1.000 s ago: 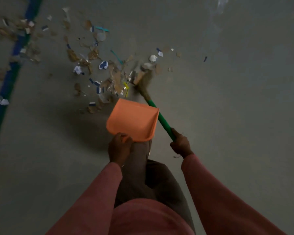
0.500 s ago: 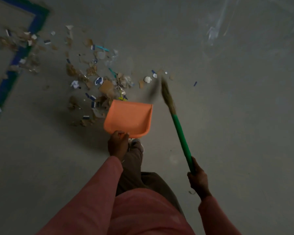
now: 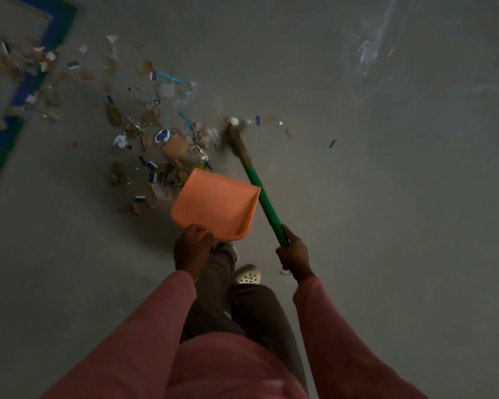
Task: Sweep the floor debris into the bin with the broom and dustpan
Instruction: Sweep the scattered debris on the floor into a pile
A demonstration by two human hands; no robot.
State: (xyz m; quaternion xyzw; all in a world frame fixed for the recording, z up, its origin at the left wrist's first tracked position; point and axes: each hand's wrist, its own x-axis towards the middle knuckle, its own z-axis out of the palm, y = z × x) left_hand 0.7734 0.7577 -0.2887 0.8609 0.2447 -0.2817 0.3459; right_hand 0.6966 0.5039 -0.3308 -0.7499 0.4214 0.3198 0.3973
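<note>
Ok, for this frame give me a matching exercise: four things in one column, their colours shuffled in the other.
Things:
1. dustpan
2. broom handle
3. floor stripe
4. shoe

Colours:
a. mostly blue
b. orange
c. off-white
d. green

Pairs: 1-b, 2-d, 3-a, 4-c

Blue-green floor stripe (image 3: 55,30) L; clear plastic (image 3: 369,50) upper R
</note>
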